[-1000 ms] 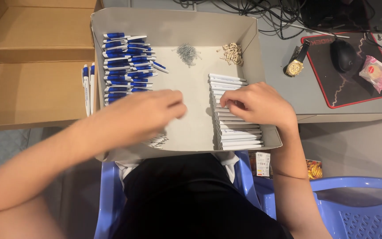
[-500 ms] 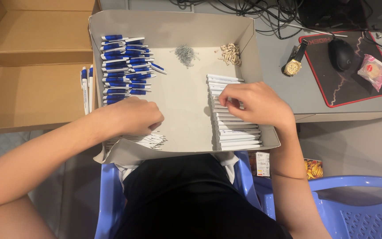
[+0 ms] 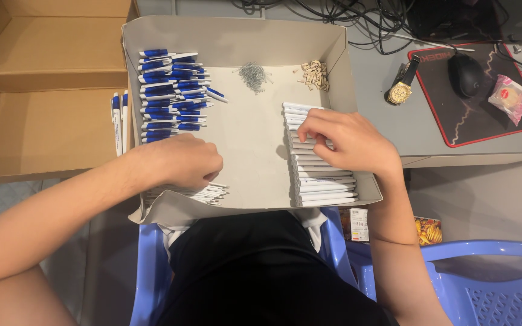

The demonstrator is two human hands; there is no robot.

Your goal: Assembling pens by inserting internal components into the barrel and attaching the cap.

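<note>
A shallow cardboard box [image 3: 231, 36] rests on my lap. My left hand [image 3: 179, 162] is curled, knuckles up, over a heap of thin white rods [image 3: 209, 193] in the box's near-left corner; its fingertips are hidden. My right hand [image 3: 348, 142] lies on the row of white pen barrels [image 3: 324, 181] along the right wall, fingers bent down and pinching one barrel near the top of the row. Blue-and-white pen parts [image 3: 170, 90] are stacked at the far left. A small pile of metal springs [image 3: 253, 75] and a pile of tan bits [image 3: 314, 73] lie at the back.
A large open brown carton [image 3: 43, 90] stands to the left, with two pens [image 3: 119, 121] between it and the box. On the desk to the right are a wristwatch [image 3: 400, 90], a mouse [image 3: 465, 73] on a dark pad [image 3: 484, 124], and a snack packet [image 3: 510, 96]. Blue plastic chairs [image 3: 490, 284] are below.
My left hand has drawn back from the middle of the box, beside the right hand, to the near-left corner over the thin white rods. My right hand stays on the barrels.
</note>
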